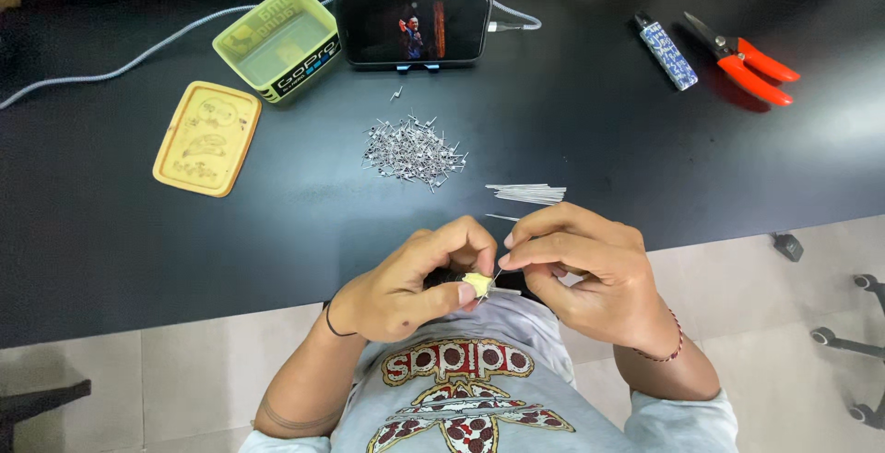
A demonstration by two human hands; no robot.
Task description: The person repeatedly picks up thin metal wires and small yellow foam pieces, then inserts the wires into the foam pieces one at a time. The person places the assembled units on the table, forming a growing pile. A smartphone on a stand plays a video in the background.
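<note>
My left hand (pixel 410 282) pinches a small pale yellow piece (pixel 477 282) between thumb and fingers, just in front of the black table's (pixel 645 158) near edge. My right hand (pixel 590 273) holds a thin silver pin (pixel 495 280) at its fingertips, and the pin's tip touches the yellow piece. The two hands meet above my lap. On the table beyond them lies a heap of several small bent metal pins (pixel 413 151). A small bundle of straight thin wires (pixel 527 194) lies to the right of that heap.
A phone (pixel 413 25) stands on a blue holder at the back, with a cable running left. A yellow-green box (pixel 275 43) and its flat yellow lid (pixel 206 138) lie left. A patterned lighter (pixel 666 51) and red-handled cutters (pixel 745 58) lie right. Chair wheels (pixel 853 338) stand on the floor.
</note>
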